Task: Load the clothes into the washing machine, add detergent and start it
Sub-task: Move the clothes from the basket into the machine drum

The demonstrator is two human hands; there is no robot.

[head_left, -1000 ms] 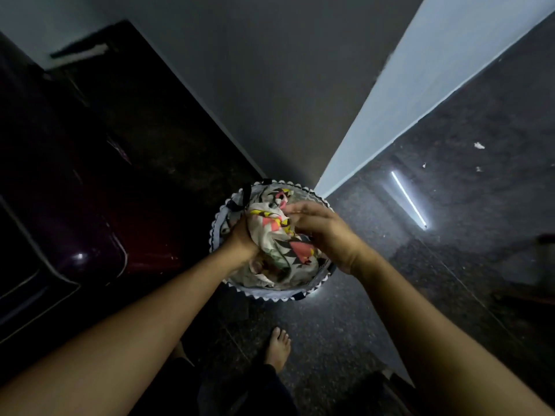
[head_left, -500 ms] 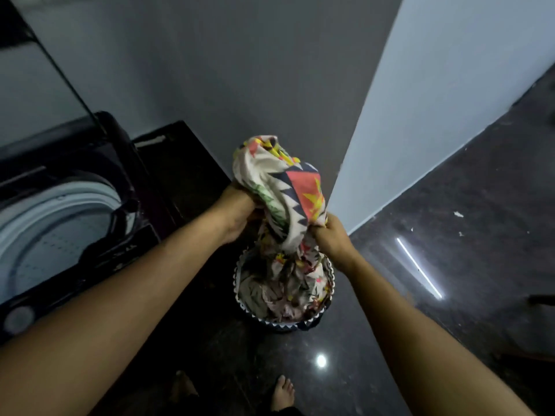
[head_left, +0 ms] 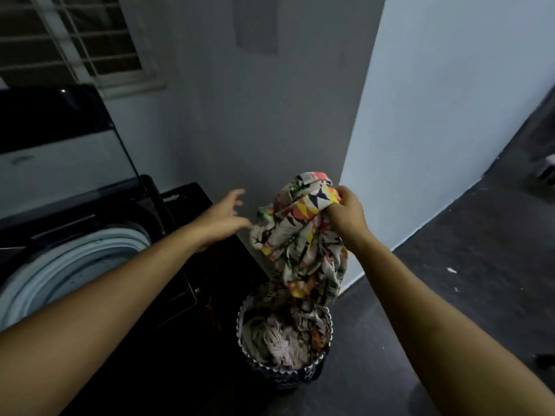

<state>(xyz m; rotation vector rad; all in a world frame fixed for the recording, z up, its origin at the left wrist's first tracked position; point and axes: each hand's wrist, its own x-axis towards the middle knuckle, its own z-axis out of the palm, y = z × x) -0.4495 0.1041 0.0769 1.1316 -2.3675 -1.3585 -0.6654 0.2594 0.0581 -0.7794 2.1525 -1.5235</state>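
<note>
Since half a second ago our left hand [head_left: 223, 219] has let go of the printed cloth [head_left: 300, 235]. Back then both hands had it bunched up together. Now that hand is empty with its fingers spread, just beside the cloth's left edge.

Our right hand [head_left: 348, 214] has its fingers curled round the top of the bundle, so the cloth hangs long-ways straight down. Its bottom end dangles right over the basket [head_left: 285, 377] on the floor, and we can't tell if it's clear of the other laundry in there yet.

What matters for the next bit: the washing machine [head_left: 90, 250] is off to the left and lower than the cloth, and its lid [head_left: 54, 139] is up, so the tub is wide open. Our left hand sits between the cloth and that opening, so it's the nearer one. We reckon the cloth has to swing left across the gap, and the hanging tail probably needs gathering up so it doesn't drag.
</note>
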